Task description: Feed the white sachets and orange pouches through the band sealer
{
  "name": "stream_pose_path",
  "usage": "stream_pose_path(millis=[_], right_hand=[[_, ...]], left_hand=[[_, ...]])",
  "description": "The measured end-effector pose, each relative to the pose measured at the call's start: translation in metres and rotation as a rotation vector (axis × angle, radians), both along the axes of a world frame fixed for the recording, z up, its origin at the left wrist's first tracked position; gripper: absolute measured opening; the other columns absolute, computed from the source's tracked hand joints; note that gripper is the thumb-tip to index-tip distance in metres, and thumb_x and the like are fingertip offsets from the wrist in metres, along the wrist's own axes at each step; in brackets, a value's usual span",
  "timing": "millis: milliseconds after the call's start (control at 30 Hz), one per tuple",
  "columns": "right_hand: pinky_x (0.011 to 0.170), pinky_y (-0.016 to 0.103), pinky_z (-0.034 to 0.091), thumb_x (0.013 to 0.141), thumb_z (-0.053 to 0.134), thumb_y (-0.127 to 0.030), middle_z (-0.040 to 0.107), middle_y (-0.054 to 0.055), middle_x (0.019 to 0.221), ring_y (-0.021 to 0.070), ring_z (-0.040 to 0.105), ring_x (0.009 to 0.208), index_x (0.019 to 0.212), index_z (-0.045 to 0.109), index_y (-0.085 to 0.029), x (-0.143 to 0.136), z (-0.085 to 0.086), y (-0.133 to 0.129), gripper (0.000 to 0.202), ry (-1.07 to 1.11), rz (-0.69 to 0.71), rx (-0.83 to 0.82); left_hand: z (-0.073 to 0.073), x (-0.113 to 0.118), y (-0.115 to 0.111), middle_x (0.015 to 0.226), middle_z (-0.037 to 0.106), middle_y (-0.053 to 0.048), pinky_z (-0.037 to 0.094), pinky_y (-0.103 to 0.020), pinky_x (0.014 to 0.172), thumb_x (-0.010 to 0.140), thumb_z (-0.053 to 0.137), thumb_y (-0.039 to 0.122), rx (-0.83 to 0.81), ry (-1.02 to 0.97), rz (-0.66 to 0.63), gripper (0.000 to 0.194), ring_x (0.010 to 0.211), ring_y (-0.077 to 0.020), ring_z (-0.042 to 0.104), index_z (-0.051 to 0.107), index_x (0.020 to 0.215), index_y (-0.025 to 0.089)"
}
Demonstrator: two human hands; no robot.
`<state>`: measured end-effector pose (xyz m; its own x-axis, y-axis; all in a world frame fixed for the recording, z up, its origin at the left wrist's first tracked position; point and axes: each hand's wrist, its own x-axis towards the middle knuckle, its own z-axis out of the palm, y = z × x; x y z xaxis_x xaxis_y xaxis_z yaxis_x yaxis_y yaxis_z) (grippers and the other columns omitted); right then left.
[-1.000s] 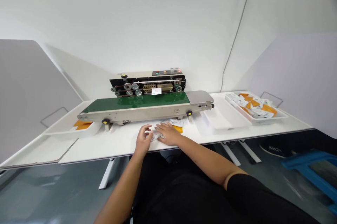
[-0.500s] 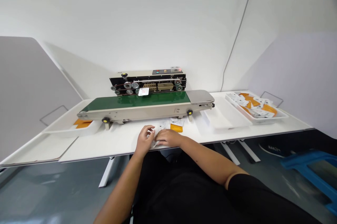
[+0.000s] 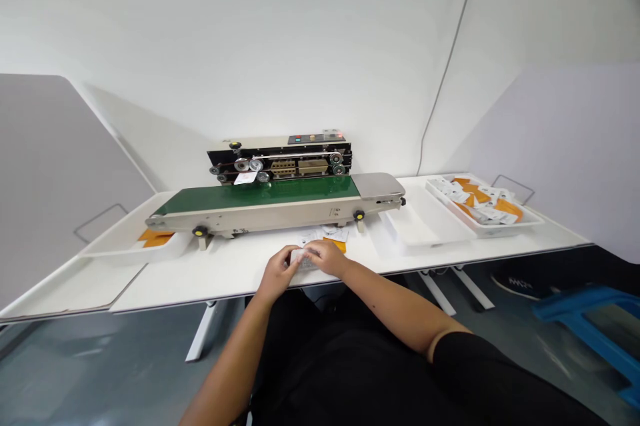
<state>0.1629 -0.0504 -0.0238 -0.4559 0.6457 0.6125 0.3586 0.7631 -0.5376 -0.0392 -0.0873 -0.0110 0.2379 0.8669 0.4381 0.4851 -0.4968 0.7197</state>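
Observation:
At the table's front edge, my left hand [image 3: 278, 273] and my right hand [image 3: 325, 257] hold a small white packet [image 3: 305, 262] between them, thumbs and fingers closed on its two sides. Just behind my right hand, an orange packet [image 3: 340, 245] and white printed packets [image 3: 336, 233] lie on the table. Beyond them stands a sealing machine [image 3: 280, 156] with a green conveyor belt [image 3: 260, 193]. A white packet [image 3: 245, 178] sits at the machine's rollers, over the back edge of the belt.
On the left is a white tray [image 3: 107, 253] with orange packets [image 3: 156, 237]. Rightward stand an open white tray [image 3: 425, 239] and another tray [image 3: 500, 229] heaped with white and orange packets. A blue stool [image 3: 590, 313] is at the lower right.
The packet at the rollers has moved left along the machine. My hands have lifted and spread slightly, and the white packet between them now shows flat and more clearly.

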Motion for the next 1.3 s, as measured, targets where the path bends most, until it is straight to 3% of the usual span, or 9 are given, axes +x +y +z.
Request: stream_pose_path(millis=[233,933,1167,1300], right_hand=[[0.079,0.027,0.048,0.095,0.06,-0.034,0.074,0.004,0.092,0.0183,0.067,0.084,0.101,0.07,-0.022,0.0006,-0.0001,0.0005,0.017,0.037,-0.069,-0.069],[0.076,0.025,0.047,0.095,0.057,-0.03,0.073,0.002,0.087,0.0164,0.066,0.078,0.098,0.068,-0.023,0.0002,0.0024,-0.003,0.014,-0.038,-0.071,-0.08],[0.077,0.026,0.047,0.098,0.055,-0.032,0.073,0.002,0.088,0.0168,0.067,0.082,0.098,0.069,-0.022,-0.0002,0.0001,0.0005,0.017,0.015,-0.046,-0.098],[0.081,0.027,0.049,0.095,0.059,-0.033,0.074,0.003,0.093,0.0178,0.068,0.088,0.102,0.07,-0.022,-0.0005,0.0025,-0.0003,0.017,0.066,-0.009,-0.112]], left_hand=[[-0.0017,0.0015,-0.001,0.073,0.056,0.003,0.044,-0.025,0.066,0.095,0.058,0.039,0.036,-0.003,0.055,0.032,0.066,-0.0148,0.053,0.063,0.122,0.022],[-0.0015,0.0029,-0.0027,0.074,0.057,0.003,0.044,-0.024,0.064,0.094,0.056,0.034,-0.043,-0.027,-0.01,0.014,0.066,-0.0152,0.056,0.059,0.092,0.021],[-0.0043,0.0031,-0.0003,0.079,0.063,0.001,0.045,-0.026,0.066,0.092,0.059,0.035,-0.013,0.008,-0.007,0.017,0.068,-0.0159,0.056,0.066,0.101,0.022],[-0.0091,-0.001,0.0062,0.081,0.067,-0.001,0.046,-0.027,0.066,0.09,0.064,0.038,-0.057,-0.089,0.0,0.021,0.069,-0.0161,0.058,0.071,0.102,0.022]])
